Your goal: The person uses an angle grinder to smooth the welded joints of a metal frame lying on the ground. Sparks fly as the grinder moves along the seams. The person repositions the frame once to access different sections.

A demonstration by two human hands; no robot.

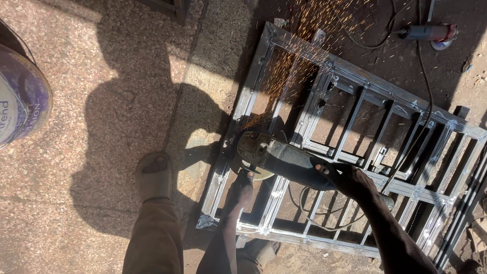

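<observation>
The ground here is rough speckled concrete in hard sunlight, turning to darker dirt on the far right, with long shadows thrown across it. Flat on the floor lies a welded metal frame [355, 137] of grey steel bars and thin uprights, running from the middle of the scene off to the right edge.

The person stands over its left end, one shoe [154, 177] planted on the concrete just left of the frame. Both hands are on an angle grinder [276, 160], which sits on the frame's left rail with its disc down against the metal; orange sparks [294, 56] spray away toward the far side. The right hand [345, 177] is wrapped tight around the rear body of the tool, its grip closed on it. The left hand [243, 182] comes up from below, closed on the grinder near the head, seemingly on a side handle, though the fingers are partly in shadow.

The grinder looks like a solid, heavy thing that will kick and vibrate, so I'd say the body and the side near the head are the right places to hold it, well back from the disc. The frame looks stiff and weighty, with sharp weld points.

A second grinder [428, 33] lies idle at the far right, its cable [428, 91] trailing over the frame. A purple and white bucket [20, 96] stands at the left edge.
</observation>
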